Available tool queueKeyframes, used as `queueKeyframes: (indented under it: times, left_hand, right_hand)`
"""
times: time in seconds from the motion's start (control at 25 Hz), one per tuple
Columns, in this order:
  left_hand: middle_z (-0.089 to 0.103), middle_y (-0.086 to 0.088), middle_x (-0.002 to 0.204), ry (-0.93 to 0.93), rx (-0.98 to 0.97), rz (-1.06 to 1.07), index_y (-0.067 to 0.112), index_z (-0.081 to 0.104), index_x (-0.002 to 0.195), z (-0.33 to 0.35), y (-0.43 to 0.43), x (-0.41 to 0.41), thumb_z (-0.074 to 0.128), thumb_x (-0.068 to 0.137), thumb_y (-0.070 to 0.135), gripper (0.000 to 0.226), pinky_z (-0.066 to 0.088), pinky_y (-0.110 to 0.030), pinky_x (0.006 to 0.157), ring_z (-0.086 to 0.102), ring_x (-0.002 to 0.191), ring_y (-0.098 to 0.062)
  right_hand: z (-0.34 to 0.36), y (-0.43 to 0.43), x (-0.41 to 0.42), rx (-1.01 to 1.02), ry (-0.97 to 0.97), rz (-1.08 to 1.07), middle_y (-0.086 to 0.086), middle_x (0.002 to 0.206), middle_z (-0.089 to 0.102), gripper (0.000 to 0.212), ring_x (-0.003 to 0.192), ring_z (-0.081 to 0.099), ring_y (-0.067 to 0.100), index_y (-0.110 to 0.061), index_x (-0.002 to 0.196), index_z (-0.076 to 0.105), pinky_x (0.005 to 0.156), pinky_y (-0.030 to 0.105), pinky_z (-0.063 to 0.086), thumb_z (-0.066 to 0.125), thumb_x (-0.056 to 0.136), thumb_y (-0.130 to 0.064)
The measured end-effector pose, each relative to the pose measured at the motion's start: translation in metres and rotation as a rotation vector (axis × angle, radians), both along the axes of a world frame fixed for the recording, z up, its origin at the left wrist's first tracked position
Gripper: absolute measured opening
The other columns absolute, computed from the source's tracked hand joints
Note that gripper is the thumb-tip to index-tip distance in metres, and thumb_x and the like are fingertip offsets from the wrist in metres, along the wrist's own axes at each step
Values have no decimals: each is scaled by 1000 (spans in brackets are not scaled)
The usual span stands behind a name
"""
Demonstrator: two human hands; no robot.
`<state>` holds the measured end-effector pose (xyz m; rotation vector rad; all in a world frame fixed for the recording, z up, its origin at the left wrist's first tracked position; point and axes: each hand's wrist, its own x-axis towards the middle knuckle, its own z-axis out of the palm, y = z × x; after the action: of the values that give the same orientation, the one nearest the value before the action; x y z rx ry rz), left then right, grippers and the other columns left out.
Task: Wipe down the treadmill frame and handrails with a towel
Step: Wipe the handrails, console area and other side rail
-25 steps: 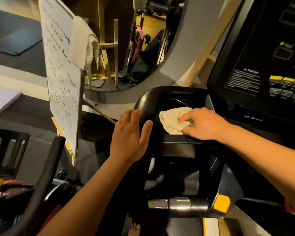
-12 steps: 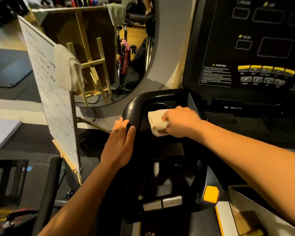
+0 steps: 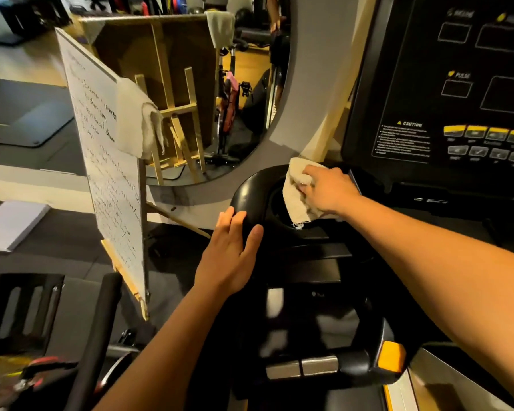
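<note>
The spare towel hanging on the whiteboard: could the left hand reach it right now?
Probably yes. The left hand rests on the black handrail, carrying nothing, and nothing stands between it and the spare towel on the whiteboard.

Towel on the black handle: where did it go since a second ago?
The right hand slid the towel along the black handrail loop, from its inner edge up to the far side by the console. It gripped the towel throughout. The left hand stayed resting on the loop's near side.
</note>
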<state>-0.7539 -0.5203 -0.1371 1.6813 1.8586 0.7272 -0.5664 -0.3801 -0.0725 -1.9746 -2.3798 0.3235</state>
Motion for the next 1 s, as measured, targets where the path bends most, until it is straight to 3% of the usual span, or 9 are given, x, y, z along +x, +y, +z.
queueKeyframes:
  times: [0.2,0.28,0.4,0.48,0.64,0.68,0.8,0.92,1.0]
  left_hand:
    - [3,9,163,-7,-35,-4,35,18,151,4,-7,0,10,84,70,77,18,-42,117,0,149,-9]
    - [1,10,163,-4,-35,-8,33,17,152,5,-8,-1,8,83,71,79,17,-41,118,-2,149,-8]
    - [1,11,163,-25,-31,5,32,17,153,4,-5,0,9,85,72,79,17,-42,120,-2,149,-8]
    - [3,11,162,-32,-21,17,31,19,152,4,-2,-1,12,87,71,76,22,-43,119,4,149,-10]
    - [5,10,163,-41,-47,20,31,20,152,7,-2,-1,9,82,73,82,23,-45,119,6,149,-11]
    - [4,10,163,-26,-47,12,30,19,152,7,-2,0,9,83,73,82,22,-44,119,5,149,-11]
    - [2,7,163,43,-26,10,28,18,152,3,1,2,16,90,70,75,17,-38,121,3,150,-11]
    - [5,7,163,53,-24,12,29,19,151,0,2,2,19,92,69,72,20,-41,120,7,149,-13]
    - [8,7,162,25,-8,16,29,21,151,1,2,0,18,92,69,71,24,-43,118,10,149,-13]
  right_hand:
    - [-12,-34,-17,-155,-144,297,9,129,60,37,120,51,34,-25,128,56,88,36,38,49,94,-38]
    - [4,-32,1,-200,-240,316,8,126,62,40,116,54,31,-30,127,59,89,35,43,56,87,-37]
    - [23,-17,19,-76,-406,246,7,126,62,45,113,57,30,-36,131,56,80,33,46,55,86,-33]
    - [12,-6,0,-74,-354,305,7,129,61,42,119,54,31,-30,132,56,86,32,44,54,90,-29]
    - [-18,13,-35,-333,-257,357,8,131,60,38,121,55,27,-17,131,58,90,25,41,51,93,-14]
    - [-22,17,-37,-392,-289,383,9,131,60,39,116,57,26,-13,132,57,86,21,43,49,94,-9]
    - [-21,20,-40,-520,-376,444,5,122,56,46,105,53,17,-1,136,49,54,-3,36,35,93,9]
    - [-15,16,-49,-643,-457,373,11,100,61,37,86,55,18,3,110,62,47,3,36,33,89,14]
    - [-18,15,-65,-802,-615,158,28,97,62,25,72,54,25,11,99,63,56,16,44,40,90,10]
